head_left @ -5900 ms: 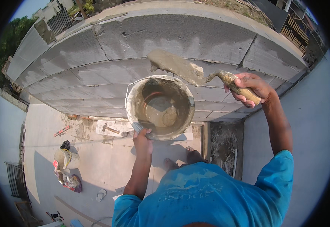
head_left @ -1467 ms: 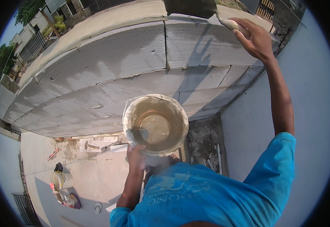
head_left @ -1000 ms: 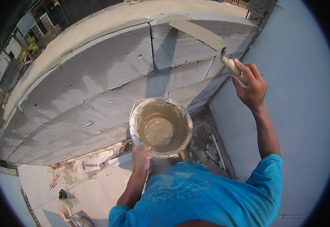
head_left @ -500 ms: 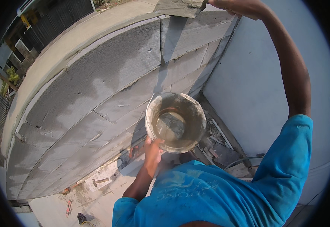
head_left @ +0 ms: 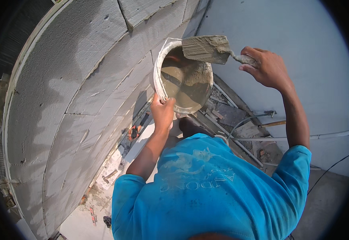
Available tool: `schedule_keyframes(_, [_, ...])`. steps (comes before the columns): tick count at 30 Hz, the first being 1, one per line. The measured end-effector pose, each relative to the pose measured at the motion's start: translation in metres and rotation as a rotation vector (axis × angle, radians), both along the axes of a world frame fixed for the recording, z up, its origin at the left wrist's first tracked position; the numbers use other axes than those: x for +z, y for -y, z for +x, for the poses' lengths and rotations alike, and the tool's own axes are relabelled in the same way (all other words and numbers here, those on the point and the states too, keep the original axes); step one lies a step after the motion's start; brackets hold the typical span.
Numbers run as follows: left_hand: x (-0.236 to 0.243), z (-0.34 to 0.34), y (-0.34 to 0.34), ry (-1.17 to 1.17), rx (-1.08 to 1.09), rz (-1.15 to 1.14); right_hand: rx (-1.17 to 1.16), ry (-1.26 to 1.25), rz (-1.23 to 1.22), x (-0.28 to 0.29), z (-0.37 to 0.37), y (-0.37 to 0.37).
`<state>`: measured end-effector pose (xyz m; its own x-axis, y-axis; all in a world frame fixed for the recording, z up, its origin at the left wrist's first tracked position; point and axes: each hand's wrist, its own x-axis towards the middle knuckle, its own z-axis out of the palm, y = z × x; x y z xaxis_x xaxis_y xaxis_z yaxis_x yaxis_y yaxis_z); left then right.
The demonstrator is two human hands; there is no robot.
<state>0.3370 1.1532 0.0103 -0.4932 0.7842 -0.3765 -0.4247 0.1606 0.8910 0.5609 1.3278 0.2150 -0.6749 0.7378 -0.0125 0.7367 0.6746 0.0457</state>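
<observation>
My left hand (head_left: 163, 113) grips the near-left rim of a round, mortar-crusted bucket (head_left: 157, 71), thumb over the edge. The bucket is tilted, and wet grey mortar (head_left: 192, 89) lies inside. My right hand (head_left: 267, 69) is closed round the handle of a trowel (head_left: 206, 49). Its broad blade, coated with mortar, hangs over the bucket's far right rim and covers part of the opening. From this angle I cannot tell whether the blade touches the rim.
A grey block wall (head_left: 102, 76) curves along my left, meeting a pale smooth wall (head_left: 286, 32) on the right. Below lie an orange-and-black tool (head_left: 133, 132), a hammer (head_left: 110, 176) and a red tool (head_left: 93, 216). Pipes, a hose and rubble (head_left: 242, 116) fill the corner floor.
My right hand has brought the trowel down from the top of the block wall to over the bucket. The bucket is tilted differently, still in my left hand. The view has shifted.
</observation>
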Motion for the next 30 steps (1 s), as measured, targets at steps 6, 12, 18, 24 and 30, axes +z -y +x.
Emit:
schedule_keyframes(6, [-0.004,0.044,-0.053,-0.539,-0.006,0.159,-0.014,0.066,0.079,-0.134,-0.014,0.010])
schedule_keyframes(12, [0.011,0.077,-0.089,-0.609,0.014,0.253,-0.246,-0.078,0.048,-0.143,0.005,-0.038])
schedule_keyframes(18, [0.008,0.081,-0.112,-0.526,0.049,0.120,-0.252,-0.187,-0.607,-0.160,0.034,-0.078])
schedule_keyframes(24, [0.010,0.054,-0.137,0.082,0.205,0.203,-0.239,-0.550,-1.081,-0.125,0.066,-0.146])
schedule_keyframes(30, [0.006,0.048,-0.136,0.373,0.222,0.144,-0.001,-0.669,-1.001,0.007,0.046,-0.224])
